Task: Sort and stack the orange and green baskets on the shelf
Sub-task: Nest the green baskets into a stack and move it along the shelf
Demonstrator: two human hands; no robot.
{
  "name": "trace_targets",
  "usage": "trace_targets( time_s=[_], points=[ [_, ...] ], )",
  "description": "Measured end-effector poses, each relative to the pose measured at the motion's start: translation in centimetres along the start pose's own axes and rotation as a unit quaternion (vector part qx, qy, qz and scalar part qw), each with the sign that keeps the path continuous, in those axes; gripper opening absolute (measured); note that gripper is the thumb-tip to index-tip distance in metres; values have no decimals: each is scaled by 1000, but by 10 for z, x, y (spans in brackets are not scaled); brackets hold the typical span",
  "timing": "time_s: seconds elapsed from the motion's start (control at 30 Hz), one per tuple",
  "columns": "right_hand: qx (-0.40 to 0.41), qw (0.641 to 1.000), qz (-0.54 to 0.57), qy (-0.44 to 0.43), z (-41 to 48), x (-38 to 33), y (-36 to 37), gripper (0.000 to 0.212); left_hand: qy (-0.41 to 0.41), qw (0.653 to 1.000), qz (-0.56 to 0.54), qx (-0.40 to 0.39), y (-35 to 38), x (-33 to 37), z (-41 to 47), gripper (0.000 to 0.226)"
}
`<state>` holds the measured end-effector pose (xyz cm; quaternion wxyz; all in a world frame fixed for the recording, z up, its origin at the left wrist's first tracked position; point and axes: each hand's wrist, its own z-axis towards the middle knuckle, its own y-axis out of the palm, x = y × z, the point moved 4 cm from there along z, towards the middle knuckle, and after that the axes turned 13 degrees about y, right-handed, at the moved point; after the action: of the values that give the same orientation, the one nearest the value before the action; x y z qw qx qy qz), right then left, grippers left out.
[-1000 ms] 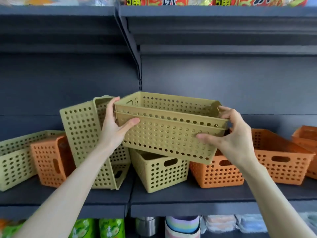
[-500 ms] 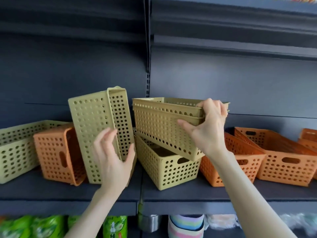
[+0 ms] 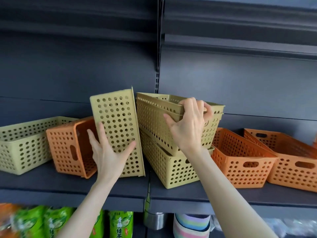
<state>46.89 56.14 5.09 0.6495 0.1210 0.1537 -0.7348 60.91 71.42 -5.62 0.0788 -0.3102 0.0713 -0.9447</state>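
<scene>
My right hand (image 3: 187,127) grips the rim of two nested green baskets (image 3: 154,124), which rest tilted on a third green basket (image 3: 173,167) on the dark shelf (image 3: 68,186). My left hand (image 3: 107,152) lies with spread fingers against the perforated bottom of an upended green basket (image 3: 118,124) standing on its end. An orange basket (image 3: 68,146) lies on its side to the left of it, and another green basket (image 3: 22,143) sits at the far left. Two orange baskets (image 3: 240,162) (image 3: 295,164) stand upright to the right.
The shelf's back panel (image 3: 240,83) and an upper shelf (image 3: 240,18) enclose the space. Below the shelf edge are green tea packets (image 3: 120,224), a metal cup (image 3: 155,220) and stacked pastel bowls (image 3: 191,225).
My left hand let go of the nested green baskets and moved left onto the upended green basket. My right hand lowered the nested pair onto the green basket below.
</scene>
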Motion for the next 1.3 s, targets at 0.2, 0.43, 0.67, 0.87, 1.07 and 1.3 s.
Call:
trace_targets(
  time_s=[0.2,0.43,0.67,0.87,1.07,1.3],
  points=[
    [25,999,-20,4,-5,-5,9,38,-26,998,59,19,12,11,-2,134],
    [-7,999,-47,14,-24,13,23,38,-54,996,67,37,23,13,-1,137],
    [-31,997,-63,-12,-45,21,23,31,-61,994,52,70,20,10,1,135],
    [-103,994,-39,2,-61,27,16,30,-45,995,11,86,11,14,3,135],
    [-164,984,-60,20,-69,34,12,32,-59,991,-51,105,-8,24,11,134],
    [-224,974,-25,29,-68,12,9,41,-70,984,-107,124,-46,36,17,130]
  ],
)
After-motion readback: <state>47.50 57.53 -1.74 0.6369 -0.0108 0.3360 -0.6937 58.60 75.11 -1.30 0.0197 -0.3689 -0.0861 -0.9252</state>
